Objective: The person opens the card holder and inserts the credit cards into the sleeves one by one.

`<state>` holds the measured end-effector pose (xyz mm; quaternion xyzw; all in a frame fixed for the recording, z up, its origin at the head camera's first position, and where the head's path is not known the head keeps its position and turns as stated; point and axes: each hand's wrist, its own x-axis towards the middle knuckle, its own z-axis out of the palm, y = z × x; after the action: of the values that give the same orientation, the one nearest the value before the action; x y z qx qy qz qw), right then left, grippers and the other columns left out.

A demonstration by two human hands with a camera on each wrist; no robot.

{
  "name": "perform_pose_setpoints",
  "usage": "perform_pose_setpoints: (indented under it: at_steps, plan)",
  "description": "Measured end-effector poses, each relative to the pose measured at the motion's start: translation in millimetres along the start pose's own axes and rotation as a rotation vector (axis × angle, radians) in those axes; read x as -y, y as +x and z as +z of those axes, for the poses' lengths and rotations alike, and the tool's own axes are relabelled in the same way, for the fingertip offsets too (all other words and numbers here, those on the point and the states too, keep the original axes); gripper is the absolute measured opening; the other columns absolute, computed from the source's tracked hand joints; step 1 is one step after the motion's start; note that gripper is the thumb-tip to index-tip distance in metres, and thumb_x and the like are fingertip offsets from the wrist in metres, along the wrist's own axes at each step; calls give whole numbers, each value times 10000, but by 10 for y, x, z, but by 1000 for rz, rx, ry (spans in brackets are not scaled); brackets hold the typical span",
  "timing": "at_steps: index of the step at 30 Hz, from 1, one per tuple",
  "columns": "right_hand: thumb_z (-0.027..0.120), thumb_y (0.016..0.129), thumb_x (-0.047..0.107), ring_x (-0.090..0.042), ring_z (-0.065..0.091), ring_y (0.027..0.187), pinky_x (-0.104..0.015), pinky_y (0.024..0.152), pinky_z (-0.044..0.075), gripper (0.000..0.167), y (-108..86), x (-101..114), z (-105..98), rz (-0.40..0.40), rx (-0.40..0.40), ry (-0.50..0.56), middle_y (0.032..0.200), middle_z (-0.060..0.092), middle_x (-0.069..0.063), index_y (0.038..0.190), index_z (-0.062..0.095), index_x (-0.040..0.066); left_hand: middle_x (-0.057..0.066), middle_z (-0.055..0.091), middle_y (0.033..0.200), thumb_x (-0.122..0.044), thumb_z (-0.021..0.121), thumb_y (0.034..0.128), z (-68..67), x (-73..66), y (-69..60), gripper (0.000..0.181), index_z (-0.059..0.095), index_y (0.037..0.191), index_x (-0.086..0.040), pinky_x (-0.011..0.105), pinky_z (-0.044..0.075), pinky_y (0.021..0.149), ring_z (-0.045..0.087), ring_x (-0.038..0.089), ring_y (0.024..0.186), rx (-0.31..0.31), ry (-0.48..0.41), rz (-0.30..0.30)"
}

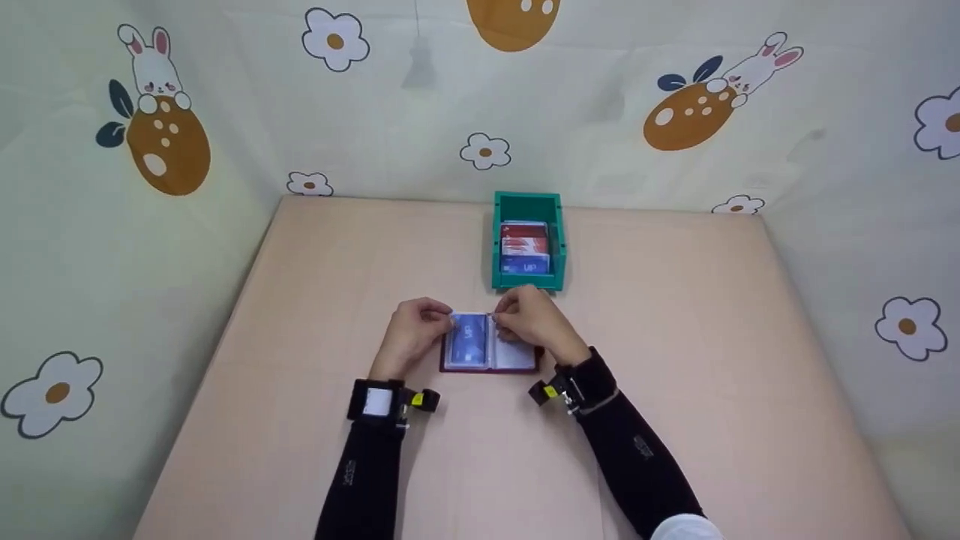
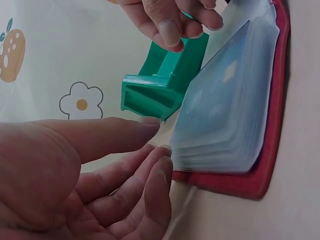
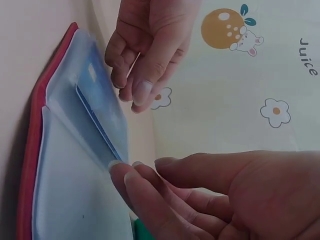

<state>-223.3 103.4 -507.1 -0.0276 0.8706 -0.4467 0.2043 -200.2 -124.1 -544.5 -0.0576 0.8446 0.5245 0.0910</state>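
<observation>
An open card holder (image 1: pixel 513 358) with a dark red cover and clear plastic pockets lies on the table. In its left page sits a blue card (image 1: pixel 469 341) marked "UP", its inner edge showing near the spine in the right wrist view. My left hand (image 1: pixel 411 335) is at the left page's upper outer corner, thumb and fingertips apart with nothing visible between them. At the top by the spine is my right hand (image 1: pixel 536 322); its fingertips (image 3: pixel 118 167) touch the pocket or the card edge, which of them I cannot tell, and the thumb stands apart.
Beyond the holder stands a green bin (image 1: pixel 528 283) with red, white and blue cards (image 1: pixel 525 247) inside. A patterned curtain (image 1: pixel 570 112) encloses the table (image 1: pixel 337 262) at the back and sides.
</observation>
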Motion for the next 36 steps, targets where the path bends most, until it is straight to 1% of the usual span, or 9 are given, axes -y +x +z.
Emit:
perform_pose_setpoints:
  at_steps: [2,5,10,13,16,21,25,32,36]
  plan:
    - [726,1039,122,-220,792,822,-361,768,679,140,14,3,-65,-13,-14,11,970,797,-143,1112,758,6,142,781,1077,-105,754,959,8,-20,5,232,784,1175,-28,271,562,830,717,215,977,-15,12,22]
    - [727,1041,140,-268,801,884,-382,802,678,166,68,9,-191,-65,-37,-19,1010,805,-163,1130,756,3,137,776,1083,-101,753,960,12,-36,8,229,784,1178,-36,282,570,837,714,220,981,-22,5,24]
    - [730,1038,147,-305,741,990,-389,872,627,172,241,35,-469,-160,-161,-148,1085,776,-173,1141,744,10,137,773,1101,-102,753,970,24,-37,8,238,779,1200,-44,294,577,850,716,225,993,-16,-7,29]
    - [726,1042,130,-289,694,1036,-420,950,613,178,365,41,-608,-175,-238,-224,1141,756,-175,1170,728,6,138,774,1111,-100,747,976,40,-29,1,237,779,1205,-51,315,588,877,721,233,1016,-14,-11,27]
    - [728,1043,122,-302,687,1076,-461,1020,609,217,480,41,-688,-182,-258,-308,1189,755,-185,1214,723,-11,134,775,1110,-95,744,978,58,-25,-13,234,781,1204,-50,323,595,887,721,234,1023,-9,-14,29]
    - [767,1011,96,-342,735,1129,-474,1034,620,269,626,57,-712,-248,-294,-552,1225,765,-215,1243,738,-36,137,769,1084,-83,751,977,82,-39,-18,226,782,1194,-27,307,594,861,710,227,999,9,-26,75]
    - [805,972,69,-344,769,1113,-450,978,649,296,697,76,-676,-307,-291,-725,1211,761,-228,1241,747,-42,131,770,1069,-80,758,974,92,-50,-11,216,787,1182,-27,305,595,854,710,221,988,12,-24,94]
    - [824,945,51,-373,772,1124,-489,972,649,250,815,40,-606,-341,-215,-885,1210,774,-228,1169,751,-30,122,774,1085,-104,758,983,118,-72,-18,207,787,1182,-53,354,613,905,722,225,1008,27,-15,72]
    - [802,936,24,-403,779,1092,-526,944,651,211,885,17,-558,-349,-210,-945,1181,787,-237,1131,748,-37,110,772,1082,-113,765,981,128,-98,-48,197,790,1170,-67,360,605,919,717,214,996,43,-14,69]
